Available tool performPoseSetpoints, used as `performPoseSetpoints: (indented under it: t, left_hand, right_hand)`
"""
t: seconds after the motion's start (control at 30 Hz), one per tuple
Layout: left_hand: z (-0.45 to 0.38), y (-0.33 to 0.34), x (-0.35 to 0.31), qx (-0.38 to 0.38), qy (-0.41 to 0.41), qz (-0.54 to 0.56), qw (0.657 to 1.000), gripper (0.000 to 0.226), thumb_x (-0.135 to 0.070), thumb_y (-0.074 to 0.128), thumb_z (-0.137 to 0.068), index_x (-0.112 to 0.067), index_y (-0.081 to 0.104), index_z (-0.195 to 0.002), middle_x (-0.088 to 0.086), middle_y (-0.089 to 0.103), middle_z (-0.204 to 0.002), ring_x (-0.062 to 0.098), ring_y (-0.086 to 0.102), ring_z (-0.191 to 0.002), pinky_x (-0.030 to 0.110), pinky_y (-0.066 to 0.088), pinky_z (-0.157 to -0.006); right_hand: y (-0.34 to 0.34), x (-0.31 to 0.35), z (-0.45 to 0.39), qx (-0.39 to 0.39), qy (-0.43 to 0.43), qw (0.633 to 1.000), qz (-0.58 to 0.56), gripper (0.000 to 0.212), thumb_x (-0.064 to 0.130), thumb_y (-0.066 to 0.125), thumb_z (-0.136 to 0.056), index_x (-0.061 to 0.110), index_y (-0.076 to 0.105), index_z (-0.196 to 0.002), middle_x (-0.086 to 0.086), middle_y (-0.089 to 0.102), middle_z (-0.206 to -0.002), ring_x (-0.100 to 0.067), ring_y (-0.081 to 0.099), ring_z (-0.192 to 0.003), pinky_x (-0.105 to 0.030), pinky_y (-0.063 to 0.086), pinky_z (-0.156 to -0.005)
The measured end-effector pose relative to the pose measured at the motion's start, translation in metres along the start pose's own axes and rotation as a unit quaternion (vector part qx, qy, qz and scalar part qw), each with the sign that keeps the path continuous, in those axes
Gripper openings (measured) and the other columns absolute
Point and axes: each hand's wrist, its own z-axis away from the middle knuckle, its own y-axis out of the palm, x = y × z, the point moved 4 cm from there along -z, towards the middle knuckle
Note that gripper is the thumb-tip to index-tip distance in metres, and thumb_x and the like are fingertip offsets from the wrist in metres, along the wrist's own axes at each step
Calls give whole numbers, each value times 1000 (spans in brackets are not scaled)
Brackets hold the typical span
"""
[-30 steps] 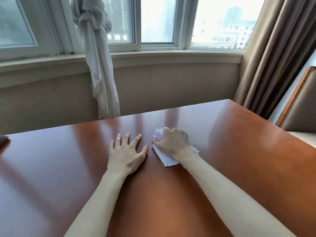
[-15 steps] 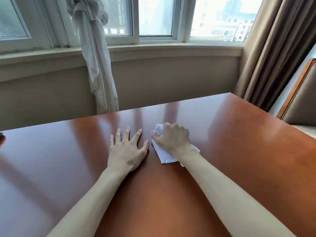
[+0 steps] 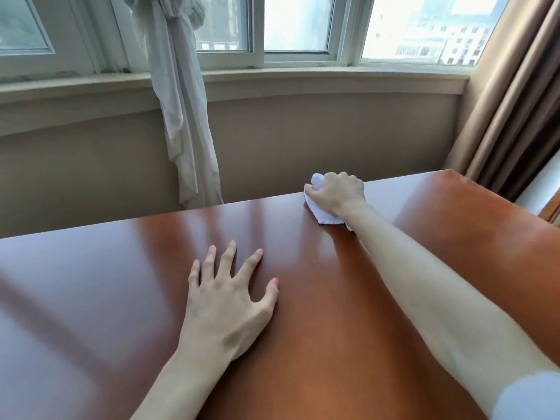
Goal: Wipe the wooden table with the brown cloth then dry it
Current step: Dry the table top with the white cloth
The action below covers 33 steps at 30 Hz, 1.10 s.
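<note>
At the frame's upper right of centre, the right hand point(image 3: 338, 192) clamps a bunched white cloth point(image 3: 321, 212) at the wooden table's point(image 3: 333, 313) far edge, its long axis slanting lower right. The left hand point(image 3: 225, 301) lies flat, fingers spread, lower centre.

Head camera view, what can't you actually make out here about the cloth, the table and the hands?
- White cloth: mostly covered by the right hand gripping it; its full shape is hidden.
- Wooden table: near, left and right edges cut off by the frame; glare masks whether it is wet or dry.
- Brown cloth: not in view.
- Left hand: lies flat, so its palm and the table beneath are hidden.
- Chair: cropped at the right edge.
</note>
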Motion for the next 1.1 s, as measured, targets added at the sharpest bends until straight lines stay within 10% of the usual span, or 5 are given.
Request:
performPoseSetpoints:
  t: [0.47, 0.77, 1.1]
  left_hand:
    - [4, -3, 0, 51, 6, -5, 999, 68, -74, 24, -93, -48, 23, -156, 0, 11, -169, 29, 4, -155, 49, -1, -125]
    - [4, 0, 1, 19, 13, -5, 1000, 72, -76, 18, -88, -51, 19, -155, -5, 11, -169, 24, 0, -155, 46, -1, -125]
    - [-1, 1, 2, 12, 2, -15, 1000, 76, -78, 10, -83, -54, 14, -155, -9, 8, -168, 20, -5, -155, 42, -3, -126]
  right_hand:
    - [-92, 12, 348, 10, -145, 989, -34, 51, 72, 33, -79, 31, 59, -96, 2, 65, -68, -28, 66, -66, -33, 42, -60]
    - [-35, 6, 129, 11, -37, 998, -39, 50, 64, 47, -87, 18, 66, -93, -11, 70, -101, -37, 66, -96, -38, 39, -72]
    - [3, 13, 0, -18, 7, 1000, -19, 45, 59, 46, -84, 16, 54, -79, -10, 68, -89, -34, 56, -78, -37, 36, -68]
